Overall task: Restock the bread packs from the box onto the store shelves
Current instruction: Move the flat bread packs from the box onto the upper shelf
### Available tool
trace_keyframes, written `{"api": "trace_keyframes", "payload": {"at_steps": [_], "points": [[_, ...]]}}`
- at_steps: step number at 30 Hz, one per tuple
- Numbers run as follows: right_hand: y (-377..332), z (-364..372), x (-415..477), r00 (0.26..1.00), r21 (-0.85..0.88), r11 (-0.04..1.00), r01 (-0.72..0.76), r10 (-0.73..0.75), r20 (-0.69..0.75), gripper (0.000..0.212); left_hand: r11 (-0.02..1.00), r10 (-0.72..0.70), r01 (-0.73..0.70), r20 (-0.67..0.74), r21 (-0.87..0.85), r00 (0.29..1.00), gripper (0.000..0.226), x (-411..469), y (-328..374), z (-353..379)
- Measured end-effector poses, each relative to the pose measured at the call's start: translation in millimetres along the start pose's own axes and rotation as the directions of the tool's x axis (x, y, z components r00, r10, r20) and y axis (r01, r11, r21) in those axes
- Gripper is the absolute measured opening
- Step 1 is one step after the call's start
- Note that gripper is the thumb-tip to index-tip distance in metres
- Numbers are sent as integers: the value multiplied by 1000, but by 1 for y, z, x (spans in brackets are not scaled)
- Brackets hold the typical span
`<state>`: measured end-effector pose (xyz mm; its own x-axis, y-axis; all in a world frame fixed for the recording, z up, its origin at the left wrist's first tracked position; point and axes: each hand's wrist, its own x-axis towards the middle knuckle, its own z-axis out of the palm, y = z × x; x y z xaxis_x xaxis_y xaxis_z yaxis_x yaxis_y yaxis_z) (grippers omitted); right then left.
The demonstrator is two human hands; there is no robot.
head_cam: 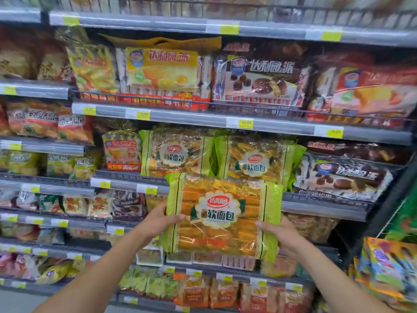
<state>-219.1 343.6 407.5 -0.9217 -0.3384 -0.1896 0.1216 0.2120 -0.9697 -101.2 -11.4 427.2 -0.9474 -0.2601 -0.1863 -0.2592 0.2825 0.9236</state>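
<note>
I hold a green-edged clear bread pack (222,216) upright in front of the shelves, its label facing me. My left hand (161,220) grips its left edge, thumb across the front. My right hand (278,233) grips the lower right edge the same way. Directly behind and above the pack, two matching bread packs (178,152) (257,161) stand side by side on a grey shelf (126,182). The box is out of view.
Shelves of bagged cakes and snacks fill the view, with yellow price tags on the rails. A yellow cake bag (162,71) and a chocolate pie bag (257,80) stand one shelf up. Another chocolate bag (343,177) lies right of the bread packs. Colourful packs (388,265) hang at the far right.
</note>
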Motion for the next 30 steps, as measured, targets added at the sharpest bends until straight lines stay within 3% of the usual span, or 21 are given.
{"api": "trace_keyframes", "payload": {"at_steps": [3,6,7,8,13,16,19,21,22,25,26,28,30], "points": [[-18,-28,7,998,-80,996,31,-36,-57,118,994,89,-88,-16,59,996,63,15,33,20],[-62,-39,-4,992,-122,989,79,-91,-92,65,981,169,-163,-58,107,984,71,32,65,36],[-70,-45,-1,989,-131,987,93,-107,-105,59,973,196,-185,-74,139,978,79,37,75,39],[-76,-49,3,983,-172,981,94,-118,-140,61,969,213,-200,-78,146,974,81,47,81,41],[-87,-55,25,963,-298,945,138,-198,-182,112,960,253,-235,-113,149,961,64,65,97,36],[-99,-32,36,962,-319,938,133,-200,-185,88,958,259,-236,-146,162,955,81,75,92,14],[-105,3,59,963,-325,940,106,-179,-203,78,966,235,-208,-186,153,954,89,82,82,-21],[-111,33,75,954,-306,945,116,-192,-230,58,974,202,-174,-207,147,957,93,88,74,-52],[-115,48,80,951,-301,947,114,-191,-242,60,976,193,-167,-209,139,959,94,92,69,-66],[-121,89,111,945,-323,942,89,-183,-272,110,978,172,-140,-223,151,960,75,106,61,-110],[-122,101,122,944,-321,943,83,-178,-279,104,975,183,-148,-222,164,958,62,115,57,-124],[-132,126,136,939,-334,941,56,-163,-302,67,971,203,-167,-222,169,954,54,135,53,-149],[-137,145,153,928,-342,938,61,-179,-327,47,965,237,-204,-218,163,947,40,154,47,-169]]}}
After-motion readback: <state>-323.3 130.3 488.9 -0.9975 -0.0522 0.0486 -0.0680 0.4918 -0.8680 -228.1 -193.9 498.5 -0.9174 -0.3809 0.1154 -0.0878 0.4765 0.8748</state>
